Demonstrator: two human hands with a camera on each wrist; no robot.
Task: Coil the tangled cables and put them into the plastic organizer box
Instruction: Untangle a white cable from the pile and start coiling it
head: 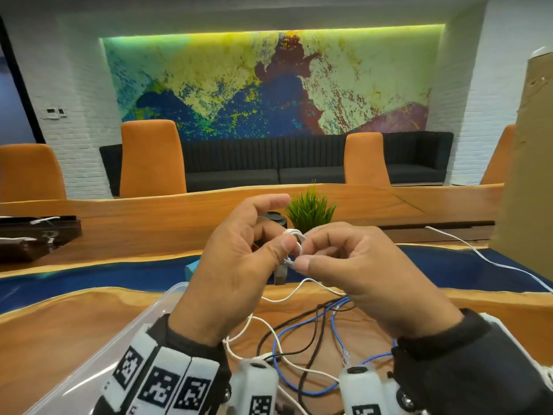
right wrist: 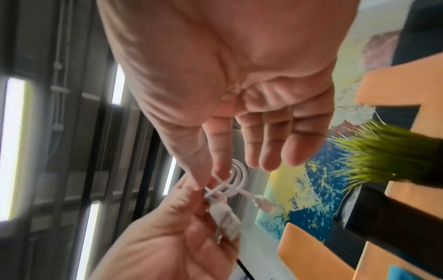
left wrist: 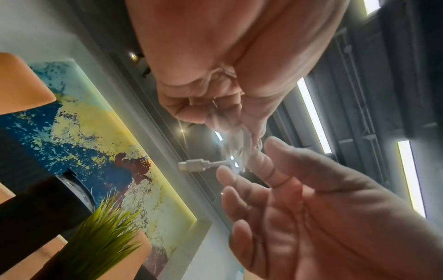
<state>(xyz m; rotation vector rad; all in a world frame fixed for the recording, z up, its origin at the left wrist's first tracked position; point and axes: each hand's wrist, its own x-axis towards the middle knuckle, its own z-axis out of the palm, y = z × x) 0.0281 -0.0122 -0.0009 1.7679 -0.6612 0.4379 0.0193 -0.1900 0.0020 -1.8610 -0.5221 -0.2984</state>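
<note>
Small white cable coil (head: 294, 241) held above the counter (head: 74, 319), pinched on 2 sides by left hand (head: 236, 265) and right hand (head: 356, 271) fingers, USB plug (head: 280, 275) hanging below it, organizer box (head: 125, 333) lower-left of coil, nearer left hand.

Left hand (head: 236, 265) and right hand (head: 359, 271) pinch a white cable coil (head: 294, 244). Loose cables (head: 314, 333) lie beside the plastic box (head: 98, 363).

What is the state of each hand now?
Left hand: holding the small coiled white USB cable.
Right hand: fingers pinching the same cable.
</note>
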